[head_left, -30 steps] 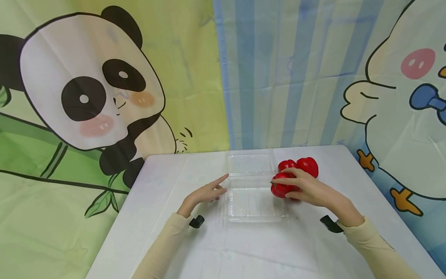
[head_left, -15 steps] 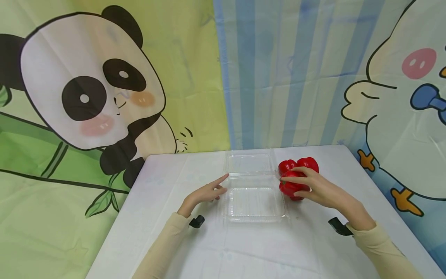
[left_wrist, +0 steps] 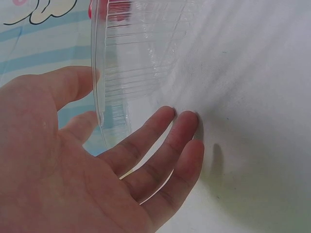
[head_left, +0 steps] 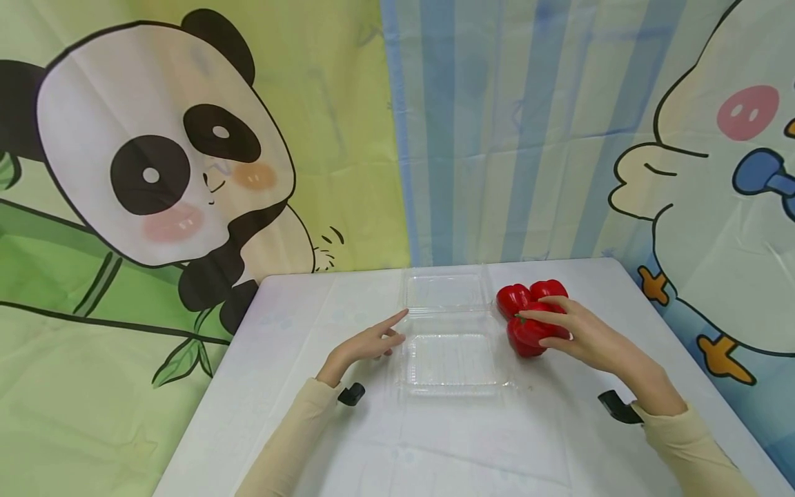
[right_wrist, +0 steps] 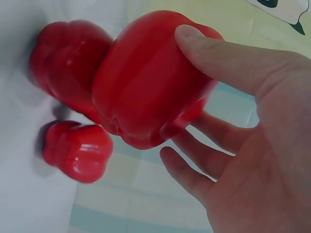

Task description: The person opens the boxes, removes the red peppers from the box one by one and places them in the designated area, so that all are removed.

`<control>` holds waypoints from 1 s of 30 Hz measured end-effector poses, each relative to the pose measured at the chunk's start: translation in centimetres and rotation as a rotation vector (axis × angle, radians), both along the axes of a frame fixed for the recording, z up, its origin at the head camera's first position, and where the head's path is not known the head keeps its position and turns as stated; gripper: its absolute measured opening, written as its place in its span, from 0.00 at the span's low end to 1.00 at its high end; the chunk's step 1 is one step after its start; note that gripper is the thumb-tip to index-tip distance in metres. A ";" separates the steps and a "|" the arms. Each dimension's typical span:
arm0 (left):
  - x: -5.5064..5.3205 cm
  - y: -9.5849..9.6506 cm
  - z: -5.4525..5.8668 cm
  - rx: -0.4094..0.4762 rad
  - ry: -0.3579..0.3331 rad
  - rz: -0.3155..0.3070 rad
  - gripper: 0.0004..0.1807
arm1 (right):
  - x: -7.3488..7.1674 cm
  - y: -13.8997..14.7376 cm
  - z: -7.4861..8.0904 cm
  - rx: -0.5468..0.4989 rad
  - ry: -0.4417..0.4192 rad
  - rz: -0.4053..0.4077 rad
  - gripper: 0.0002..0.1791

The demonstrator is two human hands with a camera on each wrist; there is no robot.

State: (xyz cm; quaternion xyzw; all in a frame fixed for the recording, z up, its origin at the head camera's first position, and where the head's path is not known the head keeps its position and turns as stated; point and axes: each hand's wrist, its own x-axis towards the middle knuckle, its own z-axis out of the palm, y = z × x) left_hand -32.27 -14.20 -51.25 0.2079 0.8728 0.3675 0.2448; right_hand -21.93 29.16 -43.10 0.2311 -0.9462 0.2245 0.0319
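My right hand (head_left: 593,338) holds a red bell pepper (head_left: 529,331), thumb on one side and fingers on the other. In the right wrist view the same bell pepper (right_wrist: 150,80) is large, beside two other red bell peppers on the table. My left hand (head_left: 366,345) is at the left edge of a clear plastic clamshell box (head_left: 456,359), its lid (head_left: 447,293) laid open towards the back. In the left wrist view, thumb and forefinger tips meet the box rim (left_wrist: 98,63) at separate spots; the other fingers of the left hand (left_wrist: 112,170) extend loosely.
One bell pepper (head_left: 512,300) stands right of the lid, another bell pepper (head_left: 549,288) beside it at the back. The white table (head_left: 373,442) ends at a printed curtain (head_left: 348,138) with a panda and a white bird.
My right hand has moved right with the bell pepper, from over the box's right edge to beyond it, in front of the other two. The left hand stays still.
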 end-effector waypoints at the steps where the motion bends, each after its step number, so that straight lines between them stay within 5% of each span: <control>1: 0.0 0.0 0.0 -0.002 0.000 0.001 0.36 | 0.1 0.2 0.0 0.000 0.000 -0.011 0.37; 22: 0.1 0.2 0.3 -0.007 0.004 0.000 0.35 | 0.6 3.1 -1.5 0.053 0.022 -0.251 0.36; 30: 0.1 0.1 0.2 -0.005 -0.001 0.001 0.35 | 0.4 3.3 -2.9 0.041 -0.035 -0.354 0.36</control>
